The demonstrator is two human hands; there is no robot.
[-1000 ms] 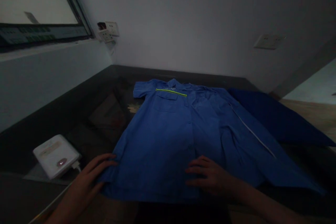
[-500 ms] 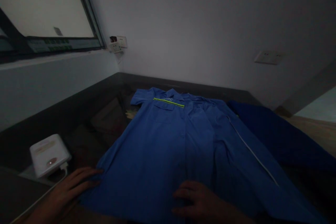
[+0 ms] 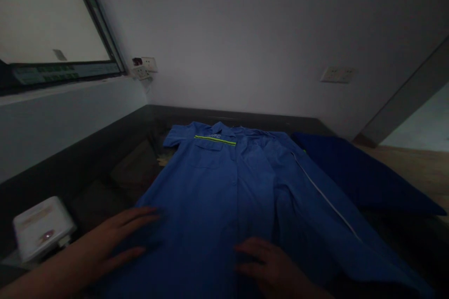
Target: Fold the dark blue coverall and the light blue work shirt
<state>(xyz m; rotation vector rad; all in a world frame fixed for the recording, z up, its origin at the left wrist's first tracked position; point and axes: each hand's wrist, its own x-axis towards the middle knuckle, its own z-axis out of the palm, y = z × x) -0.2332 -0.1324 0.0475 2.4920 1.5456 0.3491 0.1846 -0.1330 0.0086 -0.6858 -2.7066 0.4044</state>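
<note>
A blue work shirt [image 3: 206, 182] lies spread face up on the dark surface, its collar at the far end. It has a yellow-green stripe and a flap pocket on the chest, and a white line of piping down the right side. My left hand [image 3: 115, 240] is over the shirt's lower left side, fingers stretched out and thumb apart, holding nothing. Near the lower middle of the shirt, beside the front placket, is my right hand [image 3: 268, 261]. Its fingers and thumb are apart, with no cloth gripped between them.
A white box-shaped device [image 3: 44, 229] with a cable plug stands at the left. Darker blue cloth [image 3: 354, 177] lies at the right, beside the shirt. Wall sockets [image 3: 338, 74] are on the back wall, and a window [image 3: 52, 28] is at upper left.
My left hand has moved from the shirt's left edge inward and farther over the cloth. My right hand stays near the lower middle. The view has shifted a little to the right.
</note>
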